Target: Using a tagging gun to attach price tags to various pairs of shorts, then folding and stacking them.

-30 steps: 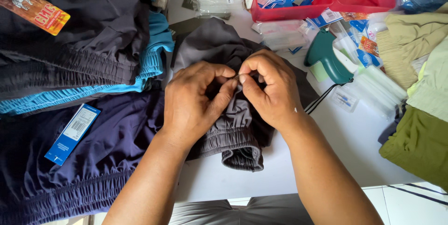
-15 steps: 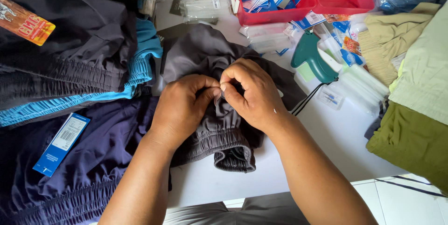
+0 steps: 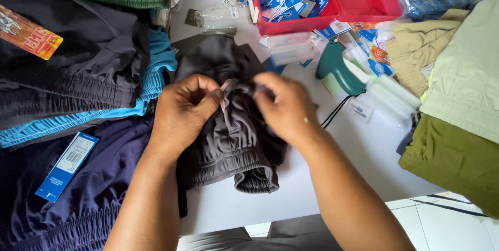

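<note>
Your left hand (image 3: pixel 184 109) is pinching a fold of the dark grey shorts (image 3: pixel 228 136), thumb and fingers clamped on the cloth near a small pale tab. Your right hand (image 3: pixel 286 108) rests on the same garment beside it, fingers curled into the fabric; it's blurred, so whether it truly grasps you can't tell. The shorts lie bunched on the white table (image 3: pixel 364 152), between the navy garment (image 3: pixel 88 188) and the green tagging gun (image 3: pixel 335 69).
</note>
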